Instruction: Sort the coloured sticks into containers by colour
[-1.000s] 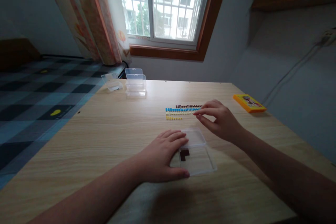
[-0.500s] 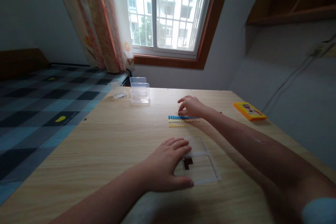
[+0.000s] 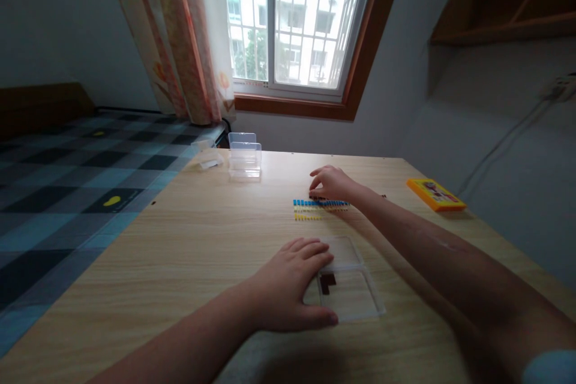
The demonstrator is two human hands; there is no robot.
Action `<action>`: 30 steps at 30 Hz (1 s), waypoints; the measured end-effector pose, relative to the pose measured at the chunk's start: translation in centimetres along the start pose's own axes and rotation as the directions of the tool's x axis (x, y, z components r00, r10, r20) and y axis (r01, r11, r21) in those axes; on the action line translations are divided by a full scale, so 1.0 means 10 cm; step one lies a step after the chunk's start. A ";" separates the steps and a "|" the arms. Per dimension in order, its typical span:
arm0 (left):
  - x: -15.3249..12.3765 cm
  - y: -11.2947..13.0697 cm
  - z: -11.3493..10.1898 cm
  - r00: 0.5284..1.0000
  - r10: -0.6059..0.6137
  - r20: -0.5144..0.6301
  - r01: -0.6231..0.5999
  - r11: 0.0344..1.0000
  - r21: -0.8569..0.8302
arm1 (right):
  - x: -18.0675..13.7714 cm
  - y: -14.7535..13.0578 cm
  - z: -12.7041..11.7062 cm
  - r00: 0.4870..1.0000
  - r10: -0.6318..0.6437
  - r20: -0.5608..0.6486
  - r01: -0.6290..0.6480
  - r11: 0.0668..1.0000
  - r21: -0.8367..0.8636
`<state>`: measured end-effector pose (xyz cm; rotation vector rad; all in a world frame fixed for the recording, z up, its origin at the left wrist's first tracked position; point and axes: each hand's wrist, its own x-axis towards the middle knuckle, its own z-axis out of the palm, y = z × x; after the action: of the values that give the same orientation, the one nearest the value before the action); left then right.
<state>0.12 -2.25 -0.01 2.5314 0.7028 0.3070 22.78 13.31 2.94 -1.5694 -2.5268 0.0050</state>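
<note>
My left hand [image 3: 292,285] rests over the left edge of an opened, clear plastic box [image 3: 375,294], its fingers spread and its thumb along the near side. Dark brown tiles [image 3: 325,282] lie together in the near half of this box. Farther off, my right hand [image 3: 330,183] reaches down with thumb and fingertips closed together at a row of tiny dark pieces. Anything between those fingertips is too small to make out. Just in front lie rows of tiny blue pieces [image 3: 300,203] and yellow pieces [image 3: 301,216], partly under my right hand's shadow.
Clear open boxes [image 3: 245,162] stand at the table's back left, beside another clear container [image 3: 207,156]. An orange and yellow case [image 3: 435,195] lies at the right. Left of the wooden table [image 3: 189,240] is a bed with a checked cover [image 3: 90,174].
The whole view has shifted slightly, so everything sits a little farther right. Both hands keep nearly the same place and pose relative to the box and the rows.
</note>
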 end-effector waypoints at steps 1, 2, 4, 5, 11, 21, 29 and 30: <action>0.00 0.00 0.00 1.000 0.002 0.000 -0.002 1.000 0.001 | 0.00 -0.01 0.01 1.000 0.000 0.009 0.000 1.000 0.005; 0.00 0.00 0.00 1.000 0.002 0.000 -0.002 1.000 0.004 | 0.00 -0.02 0.02 1.000 -0.003 0.016 0.003 1.000 0.011; 0.00 0.01 -0.01 1.000 -0.001 0.004 0.001 1.000 0.011 | 0.03 -0.06 0.04 1.000 -0.009 0.019 0.008 1.000 0.024; 0.00 0.02 -0.01 1.000 -0.005 0.006 0.004 1.000 0.014 | 0.04 -0.08 0.05 1.000 -0.011 0.015 0.010 0.999 0.031; 0.01 0.02 -0.02 1.000 -0.003 0.008 0.003 1.000 0.011 | -0.11 -0.22 -0.16 0.994 -0.064 -0.092 0.073 0.992 0.102; 0.02 0.00 0.00 1.000 0.027 -0.007 -0.027 0.999 0.019 | -1.71 -0.59 -0.50 0.934 -0.348 -0.079 0.322 0.726 0.608; 0.02 0.00 -0.01 1.000 0.009 0.000 -0.009 1.000 0.029 | -1.85 -0.70 -0.15 0.941 -0.339 0.013 0.296 0.838 0.458; 0.02 0.00 -0.01 1.000 0.008 0.003 -0.008 0.999 0.032 | -1.84 -0.70 -0.12 0.938 -0.346 0.004 0.306 0.836 0.455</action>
<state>0.27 -2.07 0.07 2.5644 0.7023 0.2974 24.67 -6.32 2.19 -0.9684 -2.5733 0.5825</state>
